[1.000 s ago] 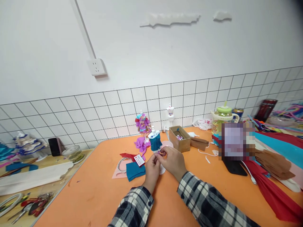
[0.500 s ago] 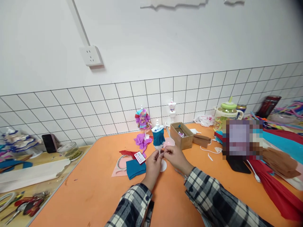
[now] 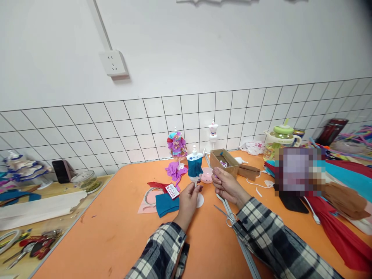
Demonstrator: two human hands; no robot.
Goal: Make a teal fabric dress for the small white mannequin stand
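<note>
My left hand [image 3: 188, 199] is closed around the thin stem of a small white dress form [image 3: 194, 157], just under its body. Teal fabric [image 3: 195, 168] wraps the form, and its white round base [image 3: 200, 200] shows behind my fingers. To the right, my right hand [image 3: 229, 186] is raised apart from the form with its fingers pinched together. What it pinches, if anything, is too small to make out. Scissors [image 3: 229, 217] lie below this hand. A pink bowl [image 3: 207, 176] sits between the hands, farther back.
Folded teal cloth [image 3: 167, 205], a white tag [image 3: 172, 191] and a wire coil [image 3: 151, 197] lie at left. Behind stand a dressed form [image 3: 176, 146], a bare form [image 3: 213, 133] and a cardboard box [image 3: 229, 169]. A jug [image 3: 281, 137] and red fabric [image 3: 334, 236] are at right.
My right hand has moved away from the stem, to the right and slightly up, uncovering the scissors. My left hand still holds the dress form. The view has shifted slightly.
</note>
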